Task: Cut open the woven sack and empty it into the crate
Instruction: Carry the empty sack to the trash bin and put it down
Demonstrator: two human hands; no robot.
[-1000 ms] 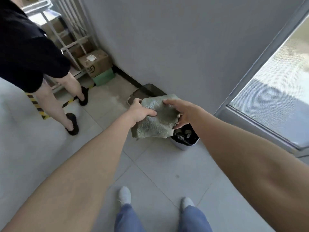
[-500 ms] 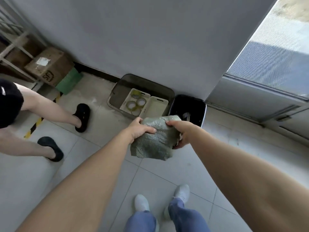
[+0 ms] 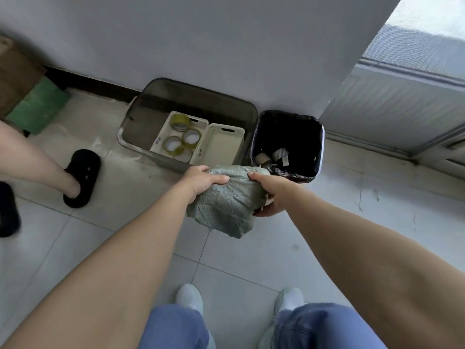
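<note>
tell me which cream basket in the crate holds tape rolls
The left basket, with tape rolls lying in it; the right basket beside it looks bare.

The floor (image 3: 352,222) is laid with pale grey tiles and thin dark joints, scuffed whitish near the far wall. Against that wall a grey crate (image 3: 201,102) stands on it, and a bin with a black liner (image 3: 284,129) stands just beside the crate on the right; a green bundle (image 3: 37,107) and a cardboard box (image 3: 15,76) sit at the far left. A person's black slipper (image 3: 81,177) is planted on the tiles at the left with a second slipper (image 3: 7,210) at the left edge, and two white shoes (image 3: 190,297) stand apart at the near edge.
</note>
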